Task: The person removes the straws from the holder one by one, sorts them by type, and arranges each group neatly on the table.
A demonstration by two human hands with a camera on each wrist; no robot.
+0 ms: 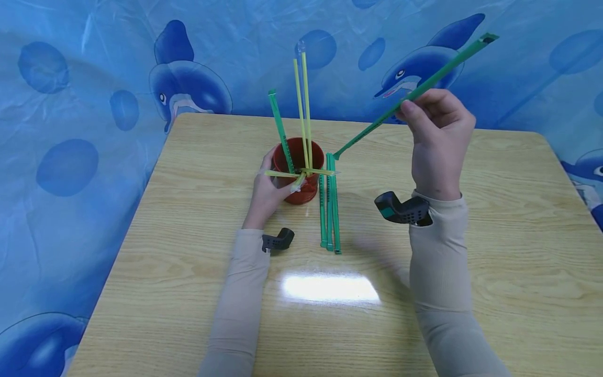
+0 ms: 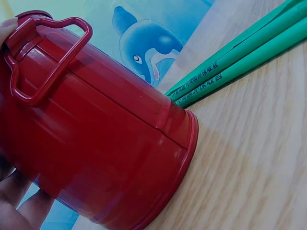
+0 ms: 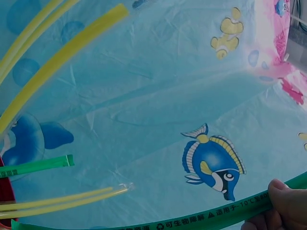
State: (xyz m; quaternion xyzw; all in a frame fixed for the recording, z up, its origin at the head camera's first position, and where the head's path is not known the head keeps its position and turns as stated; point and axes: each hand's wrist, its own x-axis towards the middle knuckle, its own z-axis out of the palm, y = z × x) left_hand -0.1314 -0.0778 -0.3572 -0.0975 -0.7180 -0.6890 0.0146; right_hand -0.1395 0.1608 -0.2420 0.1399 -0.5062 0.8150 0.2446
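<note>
Wooden surface [image 1: 198, 209] seen from the head camera, red metal cup [image 1: 301, 170] upon it, gripped around its side by left hand [image 1: 266, 195]. Green and yellow sticks upright inside. Three green sticks [image 1: 329, 209] flat just beside the cup. Right hand [image 1: 439, 137] raised, pinching one long green stick [image 1: 414, 94], tilted.

Left wrist: red cup [image 2: 105, 143] close, fingers [image 2: 19, 201] curled on its wall, green sticks [image 2: 240, 62] alongside.

Right wrist: fingertips [image 3: 288, 201] pinching the green stick [image 3: 192, 221].
</note>
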